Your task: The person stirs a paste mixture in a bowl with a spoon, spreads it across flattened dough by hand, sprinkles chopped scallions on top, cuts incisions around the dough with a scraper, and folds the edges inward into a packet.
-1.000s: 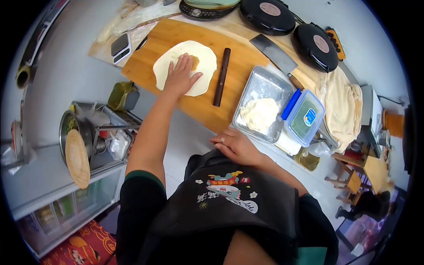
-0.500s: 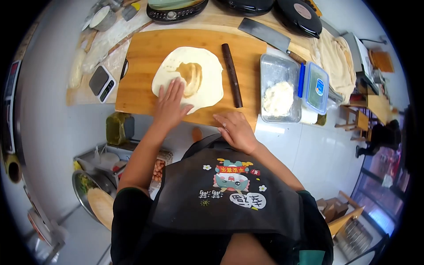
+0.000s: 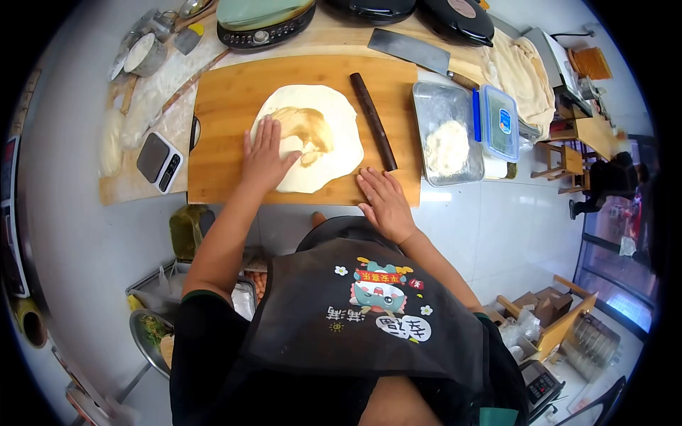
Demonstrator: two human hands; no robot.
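A thin, flat round of dough (image 3: 334, 121) lies on the wooden board (image 3: 227, 92), with a curved smear of brown paste (image 3: 316, 131) across its middle. My left hand (image 3: 266, 155) rests palm down on the dough's left side, fingers stretched out at the smear's edge; nothing is gripped in it. On the board's near right edge lies my right hand (image 3: 386, 202), fingers extended and empty. Just beyond its fingertips is the near end of a dark rolling pin (image 3: 373, 121), which slants along the dough's right side.
Right of the board stands a clear container (image 3: 447, 92) holding white dough (image 3: 446, 148), its blue-edged lid (image 3: 501, 124) alongside. A cleaver (image 3: 408, 50) lies behind the board. A kitchen scale (image 3: 160, 162) sits to the left, and electric griddles (image 3: 266, 28) line the back.
My left hand has slid up and left over the dough, and the brown smear is wider. My right hand has shifted slightly, its fingers now straighter on the board. The camera view has shifted.
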